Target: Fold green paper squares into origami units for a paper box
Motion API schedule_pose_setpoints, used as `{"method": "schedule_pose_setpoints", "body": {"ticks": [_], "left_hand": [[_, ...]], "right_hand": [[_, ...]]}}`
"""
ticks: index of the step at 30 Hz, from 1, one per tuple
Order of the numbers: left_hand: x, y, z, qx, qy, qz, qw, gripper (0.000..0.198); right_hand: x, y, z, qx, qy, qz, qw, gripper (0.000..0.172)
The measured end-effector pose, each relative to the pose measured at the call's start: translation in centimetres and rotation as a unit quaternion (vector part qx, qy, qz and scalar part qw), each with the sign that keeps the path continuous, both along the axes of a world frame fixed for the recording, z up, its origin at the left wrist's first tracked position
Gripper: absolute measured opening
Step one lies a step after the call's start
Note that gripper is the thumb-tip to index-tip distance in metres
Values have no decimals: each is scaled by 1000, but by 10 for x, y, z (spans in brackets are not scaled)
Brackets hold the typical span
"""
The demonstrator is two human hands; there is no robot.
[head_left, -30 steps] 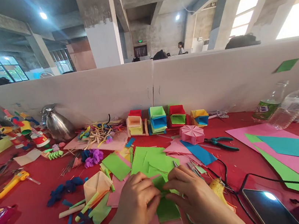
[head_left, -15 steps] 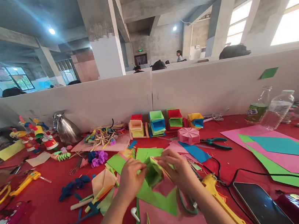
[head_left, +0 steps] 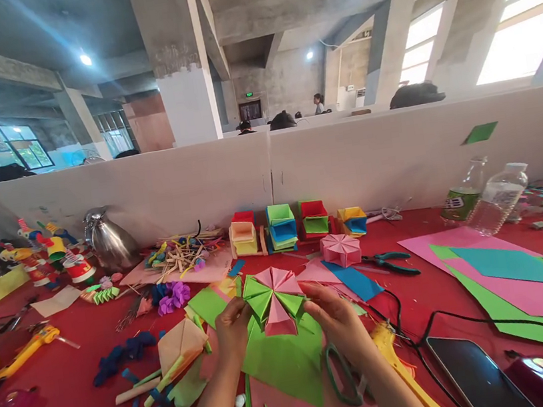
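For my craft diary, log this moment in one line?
left hand: holds folded paper; right hand: holds folded paper; colours: pink and green

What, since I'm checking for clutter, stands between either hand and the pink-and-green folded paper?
Nothing visible: the left hand and right hand hold the folded paper by its opposite edges.

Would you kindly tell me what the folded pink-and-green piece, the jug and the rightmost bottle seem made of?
Folded pink-and-green piece: matte paper or thin card, judging by its flat facets and sharp creases.
Jug: apparently polished metal, perhaps steel, from its silvery sheen.
Rightmost bottle: glossy, likely thin plastic, given its see-through, ribbed wall.
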State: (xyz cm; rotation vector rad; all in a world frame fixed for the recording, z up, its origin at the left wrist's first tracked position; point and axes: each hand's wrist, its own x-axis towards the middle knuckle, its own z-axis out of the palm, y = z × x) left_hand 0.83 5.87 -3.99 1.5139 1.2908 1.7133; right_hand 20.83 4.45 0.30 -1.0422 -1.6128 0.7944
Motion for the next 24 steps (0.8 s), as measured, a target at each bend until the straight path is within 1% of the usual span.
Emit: {"method": "schedule_pose_setpoints", "body": {"ticks": [4, 9, 13, 16, 19, 24], "left_hand": [[-4, -4, -3, -13, 20, -40, 999, 20], [-8, -8, 5, -5, 78, -68, 995, 14], [-9, -9, 10, 4, 111, -53, 992, 14], [-11, -10, 10, 11, 122, -34, 992, 15], [-10, -11, 10, 22, 130, -28, 991, 14], [-6, -13, 10, 47, 137, -25, 989, 11]], "right_hand": [[3, 0, 2, 8, -26, 9, 1000, 21], [5, 0, 1, 15, -47, -2, 999, 21], [5, 0, 1, 15, -60, -8, 998, 19], [3, -1, 1, 15, -61, -41, 997, 17], [2, -2, 2, 17, -62, -63, 996, 12], [5, -2, 3, 19, -62, -85, 994, 13]]}}
